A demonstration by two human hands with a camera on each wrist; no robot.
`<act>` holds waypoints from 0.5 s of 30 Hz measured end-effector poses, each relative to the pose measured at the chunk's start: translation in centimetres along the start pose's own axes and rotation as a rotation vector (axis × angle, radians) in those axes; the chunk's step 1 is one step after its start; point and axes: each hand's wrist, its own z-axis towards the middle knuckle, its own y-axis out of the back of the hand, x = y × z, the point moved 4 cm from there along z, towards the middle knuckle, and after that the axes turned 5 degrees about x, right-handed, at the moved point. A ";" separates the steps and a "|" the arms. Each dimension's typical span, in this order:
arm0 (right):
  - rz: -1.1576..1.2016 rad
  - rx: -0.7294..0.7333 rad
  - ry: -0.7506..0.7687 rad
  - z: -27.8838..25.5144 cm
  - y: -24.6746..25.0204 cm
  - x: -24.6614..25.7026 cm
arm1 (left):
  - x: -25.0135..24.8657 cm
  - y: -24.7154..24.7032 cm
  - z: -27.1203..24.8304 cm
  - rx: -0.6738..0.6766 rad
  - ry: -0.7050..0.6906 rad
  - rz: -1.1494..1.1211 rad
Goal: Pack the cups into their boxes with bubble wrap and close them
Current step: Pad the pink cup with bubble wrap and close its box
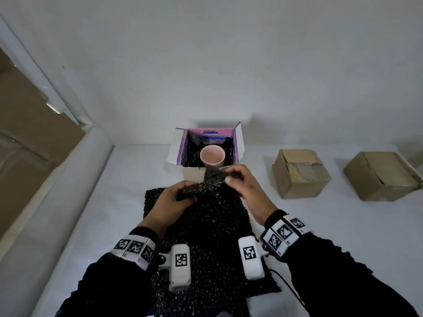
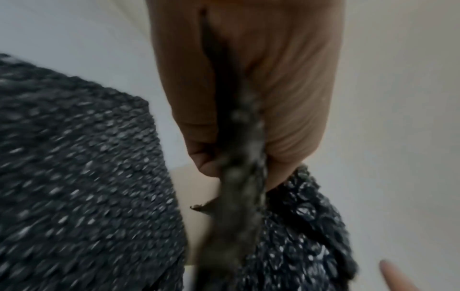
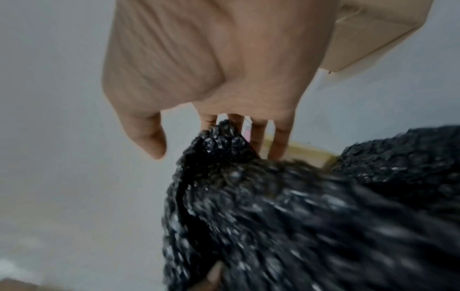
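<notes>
Right now, this is how we find things:
Left hand: our left hand (image 1: 170, 197) pinches a bunched fold of the black bubble wrap (image 1: 212, 225) between thumb and curled fingers; the left wrist view shows the fold squeezed tight in the grip (image 2: 239, 137)
Right hand: our right hand (image 1: 246, 187) has its fingertips on the far end of the same raised fold, with the thumb standing apart from the wrap in the right wrist view (image 3: 147, 135) (we cannot tell whether those fingers truly grip it)
Bubble wrap: a long dark sheet lying on the white table (image 1: 320, 236) between our forearms, its far end lifted at the near edge of the open box (image 1: 206, 147)
Cup: a pink cup (image 1: 212, 156) stands upright inside the open box, with black wrap around it
Other boxes: two brown cardboard boxes (image 1: 299, 173) (image 1: 382, 176) sit closed to the right, apart from each other
</notes>
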 end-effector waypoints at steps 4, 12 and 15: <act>0.370 0.116 -0.237 1.2 0.1 1.7 | -2.4 0.7 0.6 0.131 -0.092 0.095; -0.329 0.120 0.145 2.7 -0.8 5.6 | -3.8 2.3 2.0 0.111 0.148 -0.055; -0.457 0.104 0.288 2.7 -2.4 5.8 | -4.5 1.7 3.3 0.078 0.116 -0.008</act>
